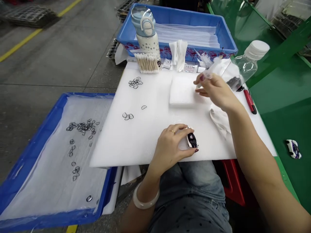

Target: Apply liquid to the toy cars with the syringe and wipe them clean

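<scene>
Near the front edge of the white foam board (145,139), my left hand (171,144) holds a small black and white toy car (191,139) between thumb and fingers. My right hand (213,89) is raised over the right edge of a smaller white foam block (183,92), its fingers pinched around something pale that is too small to make out. Thin black rings (136,83) lie in a cluster at the board's back left. Several more rings (128,116) are spread closer to the front. A white cloth (220,121) lies right of the block.
A blue tray (46,129) with many rings stands left. Behind the board are a blue bin (194,14), a tumbler (148,35) and cotton swabs (147,63). A clear bottle (250,63), a red cutter (249,101) and another toy car (293,149) are right.
</scene>
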`<action>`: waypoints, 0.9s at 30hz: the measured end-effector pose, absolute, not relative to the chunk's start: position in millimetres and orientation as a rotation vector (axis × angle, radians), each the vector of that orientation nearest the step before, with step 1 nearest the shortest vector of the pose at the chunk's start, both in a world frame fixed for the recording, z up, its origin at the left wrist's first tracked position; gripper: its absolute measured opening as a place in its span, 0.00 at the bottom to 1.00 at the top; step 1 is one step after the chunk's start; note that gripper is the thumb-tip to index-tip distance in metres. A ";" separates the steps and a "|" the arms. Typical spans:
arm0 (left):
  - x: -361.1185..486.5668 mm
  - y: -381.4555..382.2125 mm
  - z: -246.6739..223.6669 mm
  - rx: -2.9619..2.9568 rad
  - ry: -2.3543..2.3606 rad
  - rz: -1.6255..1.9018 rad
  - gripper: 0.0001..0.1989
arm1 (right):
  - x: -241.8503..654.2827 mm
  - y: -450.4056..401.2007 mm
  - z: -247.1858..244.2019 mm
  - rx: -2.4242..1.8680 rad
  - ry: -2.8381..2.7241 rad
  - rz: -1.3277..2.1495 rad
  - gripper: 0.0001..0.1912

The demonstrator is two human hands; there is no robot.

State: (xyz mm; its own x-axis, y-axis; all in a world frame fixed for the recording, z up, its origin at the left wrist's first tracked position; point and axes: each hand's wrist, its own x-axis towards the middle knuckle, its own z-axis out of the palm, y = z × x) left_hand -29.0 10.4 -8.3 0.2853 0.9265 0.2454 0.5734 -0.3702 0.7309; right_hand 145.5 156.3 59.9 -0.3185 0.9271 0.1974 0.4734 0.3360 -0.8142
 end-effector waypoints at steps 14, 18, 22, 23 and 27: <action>-21.2 15.1 -3.1 1.784 1.368 1.103 0.19 | 148.7 78.7 32.6 -0.018 -1.198 1.820 0.34; -21.8 14.4 -1.5 1.788 1.384 1.093 0.18 | 149.4 73.1 33.2 -0.149 -1.149 1.818 0.35; -21.8 14.0 0.2 1.783 1.387 1.076 0.18 | 148.5 72.0 33.5 -0.178 -1.133 1.830 0.36; -21.7 13.8 0.2 1.781 1.388 1.076 0.18 | 148.5 72.5 33.2 -0.183 -1.141 1.838 0.36; -21.5 13.1 -0.9 1.779 1.389 1.088 0.19 | 148.6 73.6 31.8 -0.206 -1.179 1.840 0.35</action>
State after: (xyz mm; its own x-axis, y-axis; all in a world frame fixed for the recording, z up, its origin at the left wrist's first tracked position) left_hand -21.5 13.1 -0.9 0.1053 0.9682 0.2268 0.4521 -0.2498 0.8563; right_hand 148.6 73.6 31.8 -0.5708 0.7599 0.3111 -0.6001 -0.1274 -0.7897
